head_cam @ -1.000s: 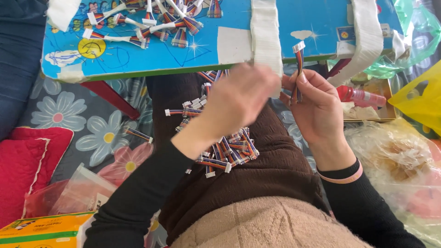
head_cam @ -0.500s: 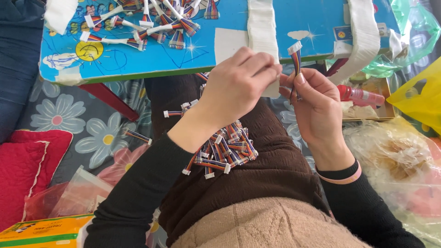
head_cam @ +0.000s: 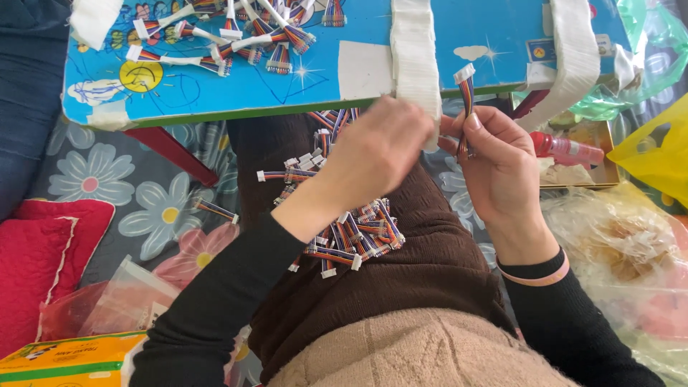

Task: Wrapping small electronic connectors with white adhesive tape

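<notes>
My right hand point(head_cam: 502, 168) pinches a short rainbow ribbon cable point(head_cam: 466, 89) with a white connector on top, held upright just below the edge of the small blue table point(head_cam: 373, 61). My left hand point(head_cam: 380, 150) reaches across to a white tape strip point(head_cam: 414, 50) hanging over the table edge, fingers closed at its lower end; whether it grips the tape is hidden. A pile of several similar cables point(head_cam: 351, 229) lies on my lap. More cables wrapped in white tape point(head_cam: 229, 36) lie on the table's far left.
A second white tape strip point(head_cam: 573, 50) hangs over the table at right. A red bottle point(head_cam: 566, 149) lies in a tray at right, beside clear and yellow plastic bags point(head_cam: 656, 154). A red cushion point(head_cam: 43, 251) and yellow box point(head_cam: 57, 358) sit at left.
My left hand has risen from my lap toward the white tape strip at the table edge. The right hand with its cable has stayed nearly still.
</notes>
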